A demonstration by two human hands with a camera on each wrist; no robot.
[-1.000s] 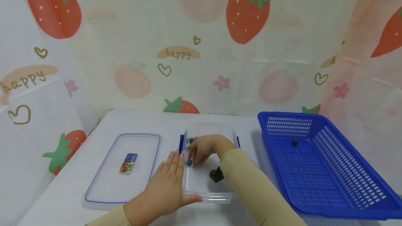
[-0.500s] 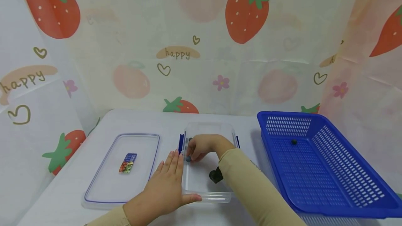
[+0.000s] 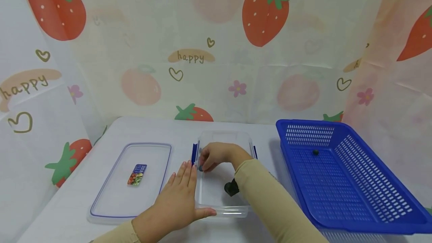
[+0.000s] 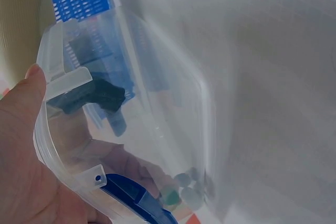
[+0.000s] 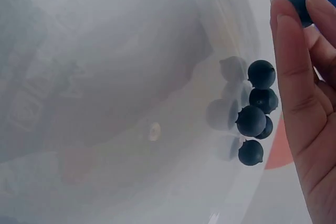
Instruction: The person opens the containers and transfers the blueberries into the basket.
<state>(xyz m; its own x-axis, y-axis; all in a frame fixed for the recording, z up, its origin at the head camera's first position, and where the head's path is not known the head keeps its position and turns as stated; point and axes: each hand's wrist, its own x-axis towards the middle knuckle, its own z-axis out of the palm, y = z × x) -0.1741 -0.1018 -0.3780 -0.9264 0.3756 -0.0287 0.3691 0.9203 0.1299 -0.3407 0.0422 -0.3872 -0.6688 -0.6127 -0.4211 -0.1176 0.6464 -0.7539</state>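
A strawberry-print cloth [image 3: 216, 93] rises behind and beside the white table [image 3: 182, 134], the word "happy" repeated on it. At the right of the table stands a blue plastic basket [image 3: 344, 190] with slotted walls. A clear plastic container [image 3: 212, 196] sits at the middle, near the basket. To its left, a clear lid [image 3: 111, 198] with a blue border lies flat on the table.

The left hand [image 3: 177, 201] rests against the left side of the container, its 4 fingers straight and its thumb laid across the near rim. The right hand [image 3: 219, 155] reaches inside the container towards its left wall, thumb and fingertips bent in a pinch around 1 blueberry [image 5: 295, 1]. Both arms wear beige sleeves [image 3: 276, 201].

2 blue latches [image 3: 194, 154] show, 1 on each long side of the container. A printed label [image 3: 137, 174] with a colourful picture is on the lid. 5 loose blueberries [image 5: 251, 120] lie clustered just beside the container wall, some touching, near the right hand. 1 small dark ball [image 3: 315, 152] rests on the far part of the basket floor, too small to name surely.
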